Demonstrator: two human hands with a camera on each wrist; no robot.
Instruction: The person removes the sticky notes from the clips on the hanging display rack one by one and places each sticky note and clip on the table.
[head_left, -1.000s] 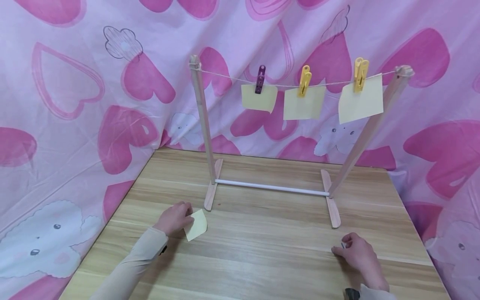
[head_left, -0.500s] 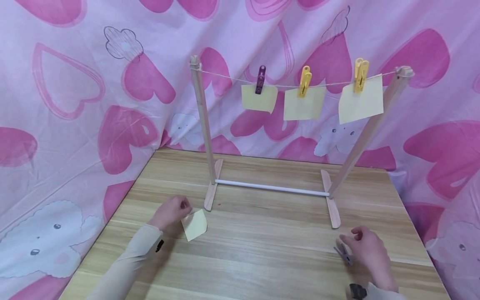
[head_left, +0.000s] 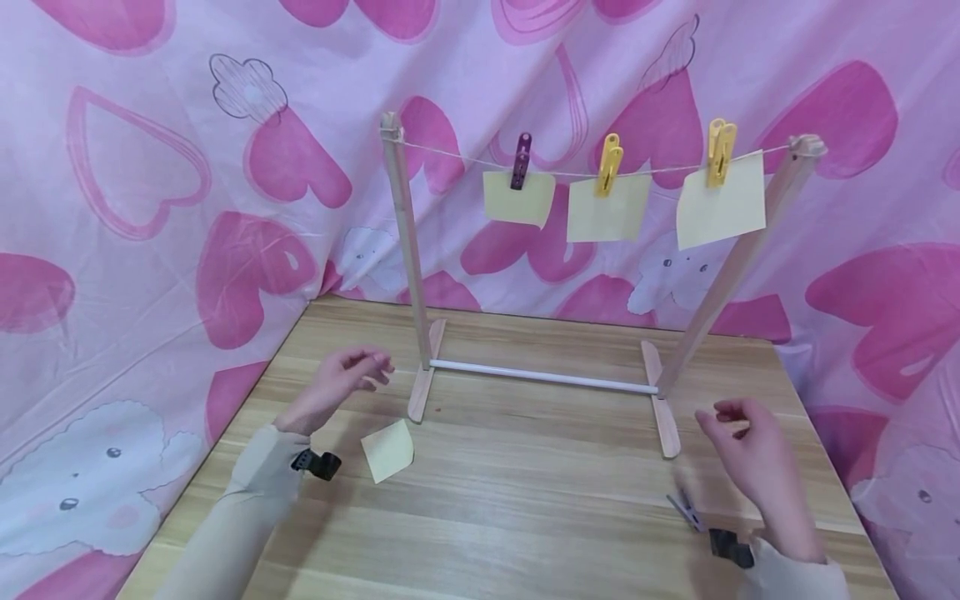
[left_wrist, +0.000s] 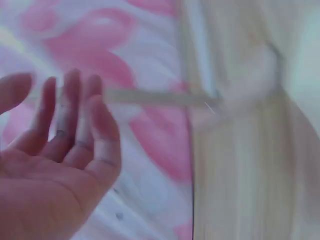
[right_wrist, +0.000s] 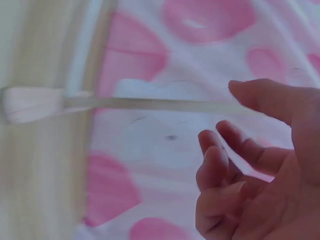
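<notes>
My left hand (head_left: pixel 339 385) is raised over the left side of the table, fingers loosely bent around nothing. Below and to its right, a yellow paper note (head_left: pixel 388 451) lies flat on the wood. On the other side my right hand (head_left: pixel 753 446) hovers with thumb and fingers apart, holding nothing. Beneath it a grey clothespin (head_left: pixel 686 511) rests on the table. Both wrist views show bare palms, the left hand (left_wrist: pixel 65 155) with fingers spread and the right hand (right_wrist: pixel 250 170) with fingers partly curled.
A wooden stand with a left post (head_left: pixel 406 250), a right post (head_left: pixel 738 267) and a white bar (head_left: pixel 543 376) stands at the back. On its string, a purple clothespin (head_left: pixel 521 162) and two yellow ones hold three paper notes. Pink heart-print cloth (head_left: pixel 165 333) hangs behind.
My left hand has let go of the paper note and lifted away. The right hand has released the grey clothespin onto the table and moved up and to the right.
</notes>
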